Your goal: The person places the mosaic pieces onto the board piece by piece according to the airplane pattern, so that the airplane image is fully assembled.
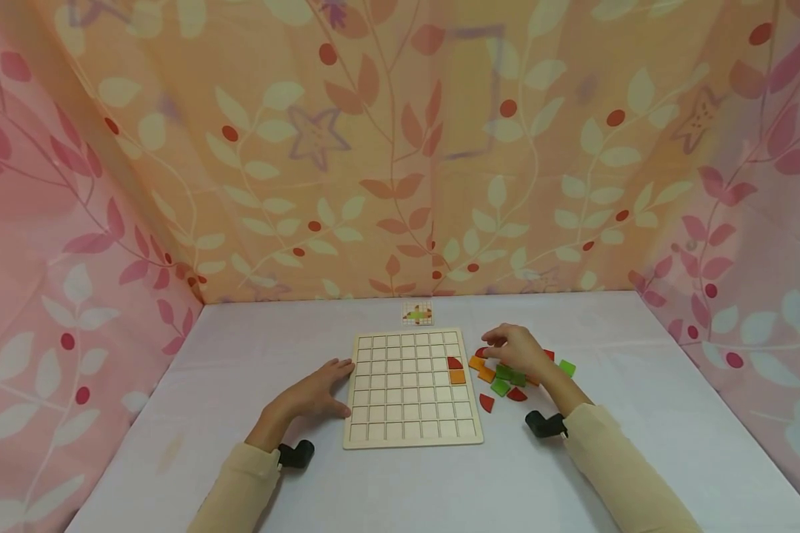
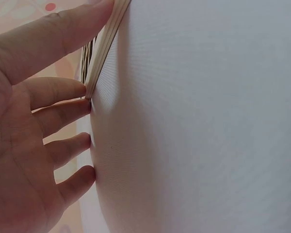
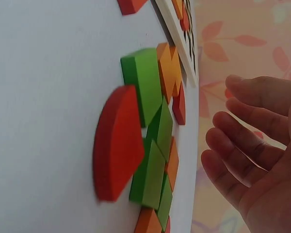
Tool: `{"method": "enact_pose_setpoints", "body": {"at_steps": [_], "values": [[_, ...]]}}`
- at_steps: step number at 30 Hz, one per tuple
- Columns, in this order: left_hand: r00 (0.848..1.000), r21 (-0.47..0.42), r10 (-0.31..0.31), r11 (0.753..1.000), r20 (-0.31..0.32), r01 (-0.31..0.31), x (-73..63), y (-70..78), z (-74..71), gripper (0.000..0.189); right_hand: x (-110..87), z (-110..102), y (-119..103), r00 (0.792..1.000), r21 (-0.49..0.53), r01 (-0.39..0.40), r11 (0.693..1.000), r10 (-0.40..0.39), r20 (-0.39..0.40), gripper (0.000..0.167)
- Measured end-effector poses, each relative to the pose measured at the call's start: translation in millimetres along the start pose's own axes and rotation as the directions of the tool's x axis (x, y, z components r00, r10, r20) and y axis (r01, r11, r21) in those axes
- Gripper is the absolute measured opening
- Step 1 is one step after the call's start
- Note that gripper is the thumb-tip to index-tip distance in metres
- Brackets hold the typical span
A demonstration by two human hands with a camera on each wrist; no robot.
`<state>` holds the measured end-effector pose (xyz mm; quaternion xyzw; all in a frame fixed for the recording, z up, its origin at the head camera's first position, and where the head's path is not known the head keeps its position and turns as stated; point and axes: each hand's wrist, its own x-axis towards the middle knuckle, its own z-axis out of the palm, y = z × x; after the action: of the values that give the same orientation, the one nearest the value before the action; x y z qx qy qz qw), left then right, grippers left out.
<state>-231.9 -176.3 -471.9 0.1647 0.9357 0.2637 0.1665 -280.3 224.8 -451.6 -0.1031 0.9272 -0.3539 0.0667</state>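
A pale wooden board [image 1: 407, 396] with a grid of square cells lies flat on the table. In its rightmost column sit a red quarter-round piece [image 1: 455, 363] and, just below it, an orange square piece [image 1: 456, 377]. My left hand [image 1: 316, 389] rests along the board's left edge, its thumb and fingertips touching the rim with fingers spread. To the right of the board, my right hand [image 1: 518, 349] hovers over a loose pile of wooden pieces, fingers loosely bent and nothing in them. The right wrist view shows green blocks [image 3: 148, 85] and a red quarter-round block [image 3: 119, 145] below that hand.
Behind the board lies a small pattern card [image 1: 418, 314] with a coloured design. Near the board's right edge is a single red piece [image 1: 486, 403]; a green piece [image 1: 567, 367] lies at the pile's far right. Patterned curtains [image 1: 400, 148] enclose the white table [image 1: 373, 488] at back and sides.
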Motion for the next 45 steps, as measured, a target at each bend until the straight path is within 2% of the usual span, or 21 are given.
{"method": "enact_pose_setpoints", "body": {"at_steps": [9,18,26,39,45], "values": [[1.000,0.013,-0.001,1.000,0.000,0.001,1.3,0.0,-0.8,0.088,-5.0,-11.7,10.9,1.000,-0.035,-0.006,0.999,0.005,-0.023,0.031],[1.000,0.016,-0.013,1.000,-0.001,0.013,2.1,0.9,-2.6,0.088,-8.7,-21.9,24.0,0.998,-0.014,-0.052,0.999,0.051,-0.027,0.033],[1.000,0.018,-0.009,1.000,-0.002,0.009,1.9,0.7,-3.4,0.087,-8.9,-25.0,35.6,0.998,-0.075,-0.048,0.996,0.046,-0.031,0.030],[1.000,0.017,-0.011,1.000,0.003,0.011,2.1,0.4,-1.6,0.088,-20.3,-33.0,51.1,1.000,-0.165,-0.009,0.986,0.012,0.017,0.023],[1.000,0.012,-0.022,1.000,0.008,0.022,2.2,-0.1,0.4,0.088,-21.0,-33.1,54.4,0.999,-0.204,-0.035,0.978,0.042,0.032,0.024]]}}
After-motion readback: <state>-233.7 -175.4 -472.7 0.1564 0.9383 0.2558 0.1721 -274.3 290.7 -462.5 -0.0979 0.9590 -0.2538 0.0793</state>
